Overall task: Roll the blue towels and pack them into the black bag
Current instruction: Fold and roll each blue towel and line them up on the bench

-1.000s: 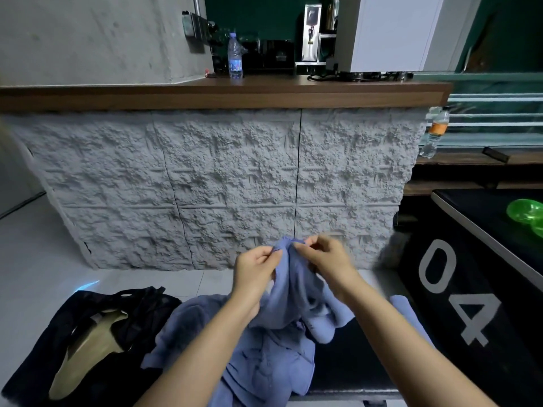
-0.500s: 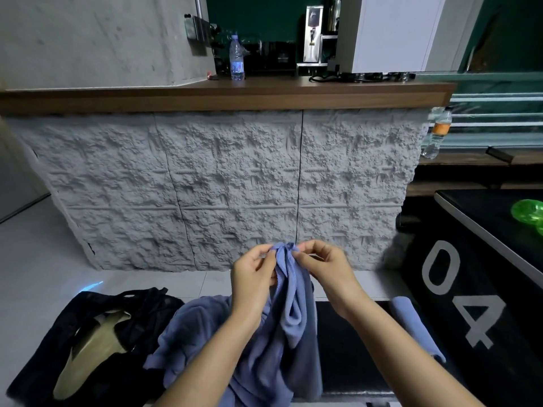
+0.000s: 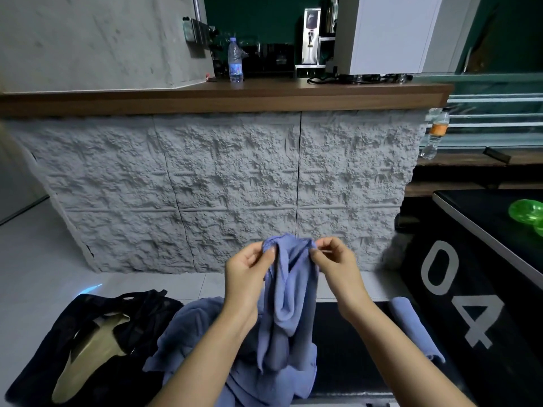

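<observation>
Both hands work above the near edge of the black surface (image 3: 346, 333). The left hand (image 3: 246, 277) and right hand (image 3: 338, 274) each pinch the top hem of one blue towel (image 3: 289, 295) between thumb and curled fingers. The towel hangs in long folds, its lower end reaching the heap of blue towels (image 3: 191, 327) on the left part of the surface. A folded blue towel (image 3: 411, 327) lies along the right edge, with bare surface between it and the heap. The black bag (image 3: 129, 324) lies open beside the heap, at the left end. A strip of pale floor (image 3: 44, 274) separates the far edge from the grey counter front (image 3: 235, 186).

The black case (image 3: 484, 274) to the right carries a white "04". The water bottle (image 3: 235, 64) label cannot be read.

Compared with half a second ago, the hands are further apart along the hem.
</observation>
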Demonstrator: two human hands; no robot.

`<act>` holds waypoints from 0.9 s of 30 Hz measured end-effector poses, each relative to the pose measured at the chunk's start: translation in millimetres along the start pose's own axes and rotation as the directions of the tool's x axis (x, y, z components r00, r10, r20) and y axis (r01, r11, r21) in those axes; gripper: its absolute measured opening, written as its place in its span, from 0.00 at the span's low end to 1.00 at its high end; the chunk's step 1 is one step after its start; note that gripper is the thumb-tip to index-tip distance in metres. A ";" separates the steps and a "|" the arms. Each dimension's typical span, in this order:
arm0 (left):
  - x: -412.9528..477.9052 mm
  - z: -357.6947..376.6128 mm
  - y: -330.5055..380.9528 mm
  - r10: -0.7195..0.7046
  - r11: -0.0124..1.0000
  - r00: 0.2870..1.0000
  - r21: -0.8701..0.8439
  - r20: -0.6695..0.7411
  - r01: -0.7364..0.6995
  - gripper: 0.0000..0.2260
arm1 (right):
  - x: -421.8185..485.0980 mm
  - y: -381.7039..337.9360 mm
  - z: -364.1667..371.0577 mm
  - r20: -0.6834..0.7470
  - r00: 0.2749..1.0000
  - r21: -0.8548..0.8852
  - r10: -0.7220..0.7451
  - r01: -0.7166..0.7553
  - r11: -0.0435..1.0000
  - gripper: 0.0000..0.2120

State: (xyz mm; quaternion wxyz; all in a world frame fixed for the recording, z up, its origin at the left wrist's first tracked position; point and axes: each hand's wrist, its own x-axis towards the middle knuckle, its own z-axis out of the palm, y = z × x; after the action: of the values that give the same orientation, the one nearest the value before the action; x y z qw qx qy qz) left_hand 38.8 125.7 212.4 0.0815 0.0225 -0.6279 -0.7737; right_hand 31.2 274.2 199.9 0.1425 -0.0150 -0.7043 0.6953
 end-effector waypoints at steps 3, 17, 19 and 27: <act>1.4 -0.5 6.5 -0.078 0.997 0.988 0.001 0.131 0.079 0.06 | 0.1 -6.1 -9.3 0.006 0.974 -0.200 -0.227 0.223 0.954 0.06; -2.2 -3.0 18.6 -0.071 0.996 0.969 0.077 0.238 0.054 0.06 | -4.3 -26.2 6.6 0.250 0.891 -0.316 -0.379 0.445 0.838 0.05; -1.3 -2.9 21.1 -0.085 0.995 0.973 0.073 0.213 0.071 0.09 | -4.3 -27.5 6.8 0.236 0.893 -0.348 -0.384 0.447 0.824 0.03; -1.0 3.2 30.2 -0.061 0.997 0.983 0.066 0.174 0.050 0.10 | -11.6 -50.9 14.2 0.285 0.947 0.023 -0.145 0.145 0.989 0.05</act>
State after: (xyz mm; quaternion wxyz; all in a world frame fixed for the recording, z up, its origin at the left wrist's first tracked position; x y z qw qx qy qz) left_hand 42.2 123.0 242.4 0.0032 -0.0261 -0.6550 -0.7552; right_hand 48.2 256.1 248.0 0.0897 0.1375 -0.7161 0.6784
